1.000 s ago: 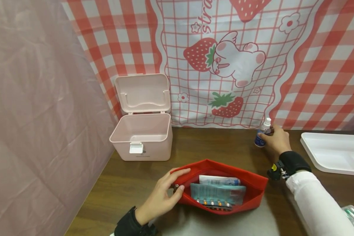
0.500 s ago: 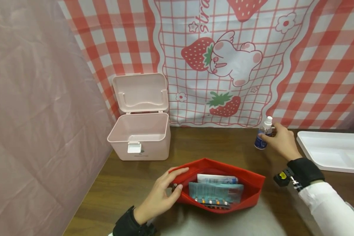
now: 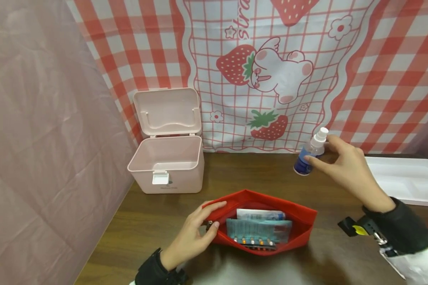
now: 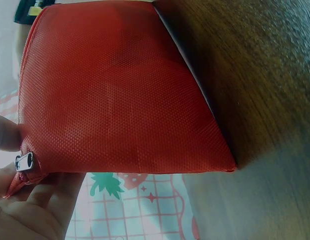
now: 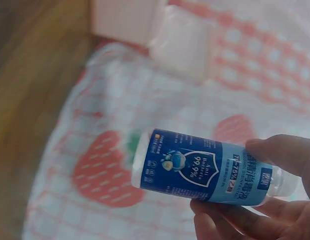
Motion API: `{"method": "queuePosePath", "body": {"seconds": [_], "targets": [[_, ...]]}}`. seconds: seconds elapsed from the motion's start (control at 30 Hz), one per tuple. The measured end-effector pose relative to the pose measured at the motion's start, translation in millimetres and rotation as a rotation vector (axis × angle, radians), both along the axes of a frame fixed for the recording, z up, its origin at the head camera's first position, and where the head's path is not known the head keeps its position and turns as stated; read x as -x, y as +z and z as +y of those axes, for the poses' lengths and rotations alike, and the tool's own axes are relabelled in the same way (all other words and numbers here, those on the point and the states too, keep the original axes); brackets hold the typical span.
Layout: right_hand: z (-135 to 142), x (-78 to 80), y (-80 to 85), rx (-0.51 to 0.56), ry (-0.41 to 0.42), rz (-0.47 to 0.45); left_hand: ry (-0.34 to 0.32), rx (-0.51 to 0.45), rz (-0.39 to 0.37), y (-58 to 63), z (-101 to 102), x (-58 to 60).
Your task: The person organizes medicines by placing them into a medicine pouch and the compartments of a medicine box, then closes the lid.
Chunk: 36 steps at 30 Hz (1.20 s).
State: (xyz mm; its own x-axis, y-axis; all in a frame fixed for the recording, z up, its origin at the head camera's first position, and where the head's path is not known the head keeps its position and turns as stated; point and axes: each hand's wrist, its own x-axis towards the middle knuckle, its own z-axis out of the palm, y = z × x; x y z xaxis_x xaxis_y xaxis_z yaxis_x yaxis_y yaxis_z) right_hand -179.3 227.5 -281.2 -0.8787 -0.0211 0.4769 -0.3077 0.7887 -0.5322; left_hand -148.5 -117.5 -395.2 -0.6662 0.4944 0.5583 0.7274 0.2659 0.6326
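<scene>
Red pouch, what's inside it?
A white-blue packet, a teal packet and, frontmost, apparently a pill strip; their lower parts and the floor inside the red pouch are covered.

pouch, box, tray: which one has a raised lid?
The pink latch-front box; its hinged lid stands raised at the back. The red zippered pouch and white tray show no lid.

A pink box (image 3: 185,180) stands open, left of a white tray (image 3: 403,174).
</scene>
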Motion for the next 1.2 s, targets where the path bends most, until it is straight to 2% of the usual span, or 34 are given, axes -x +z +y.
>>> {"method": "queuePosePath", "body": {"seconds": [0.23, 0.43, 0.6, 0.7, 0.83, 1.0, 1.2], "targets": [[-20.7, -31.3, 27.1, 0.031, 0.089, 0.082, 0.011, 0.020, -0.031, -1.6, -0.7, 0.5], [-42.4, -51.1, 30.4, 0.048, 0.211, 0.086, 0.022, 0.021, -0.040, -2.7, -1.3, 0.8], [-64.0, -58.4, 18.6, -0.009, 0.307, 0.092, 0.021, 0.016, -0.005, -2.3, -1.4, 0.5], [-75.6, -59.2, 8.0, -0.016, 0.370, 0.046, 0.021, 0.019, 0.000, -1.9, -1.9, 0.2], [-84.9, -60.4, -6.3, 0.007, 0.429, -0.080, 0.024, 0.026, -0.014, -2.2, -2.0, 0.3], [-86.0, -61.7, -22.5, 0.017, 0.480, -0.135, 0.024, 0.030, -0.028, -2.0, -1.8, 0.5], [-75.7, -63.3, -34.7, -0.072, 0.529, -0.185, 0.015, 0.027, -0.027, -0.5, -1.9, 0.1]]}}
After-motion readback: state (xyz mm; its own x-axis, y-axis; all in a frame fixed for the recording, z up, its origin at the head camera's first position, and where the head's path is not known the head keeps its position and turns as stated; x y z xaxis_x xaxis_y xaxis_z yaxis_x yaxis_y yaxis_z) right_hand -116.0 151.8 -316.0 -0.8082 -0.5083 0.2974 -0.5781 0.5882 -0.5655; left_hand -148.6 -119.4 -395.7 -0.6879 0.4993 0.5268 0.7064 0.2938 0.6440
